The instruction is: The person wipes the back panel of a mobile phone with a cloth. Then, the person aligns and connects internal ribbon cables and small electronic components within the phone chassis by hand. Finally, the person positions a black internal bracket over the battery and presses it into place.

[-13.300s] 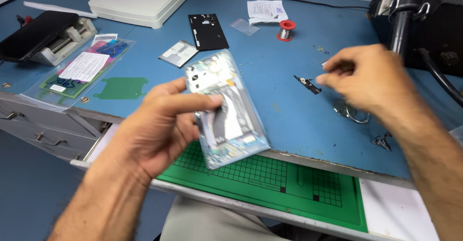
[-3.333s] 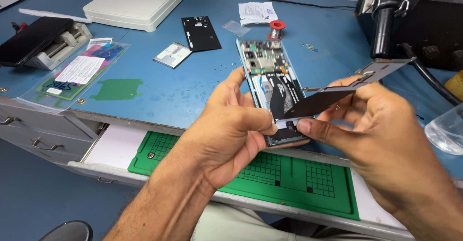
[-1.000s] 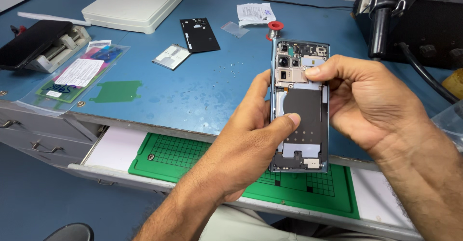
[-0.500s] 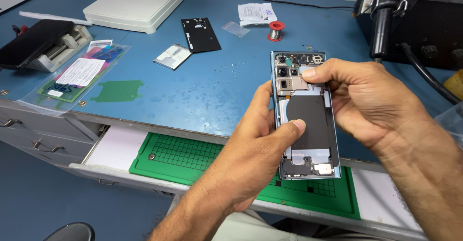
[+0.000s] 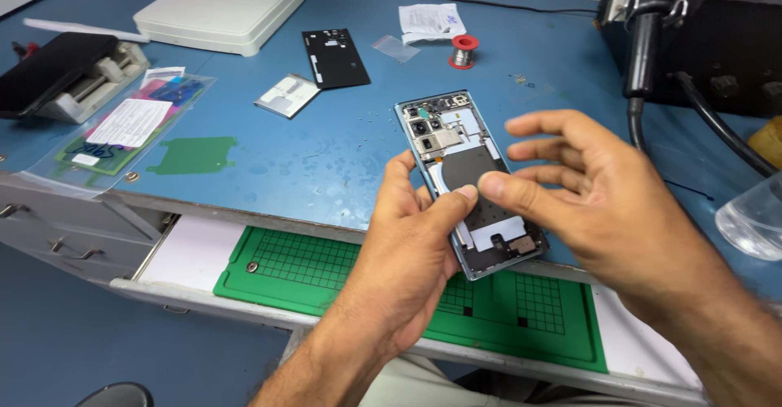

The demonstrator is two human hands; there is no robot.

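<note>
My left hand (image 5: 407, 252) grips an opened phone (image 5: 468, 180) from below, back side up, its camera modules and a black coil sheet exposed. Its thumb rests on the phone's left edge. My right hand (image 5: 603, 203) hovers over the phone's right half, the index fingertip pressing on the black sheet near the middle while the other fingers spread apart above it. The phone is held tilted above the front edge of the blue workbench (image 5: 326, 146).
A green grid mat (image 5: 326, 272) lies in the pulled-out drawer below. On the bench are a black back cover (image 5: 336, 58), a small grey plate (image 5: 285, 96), a solder spool (image 5: 463, 51), a white box (image 5: 224, 4), a bagged kit (image 5: 130, 122), a black station (image 5: 700, 40) and a clear container (image 5: 753, 220).
The phone has tilted and dropped slightly lower. My right hand has released its grip on the top and now presses one fingertip on the black sheet, fingers spread.
</note>
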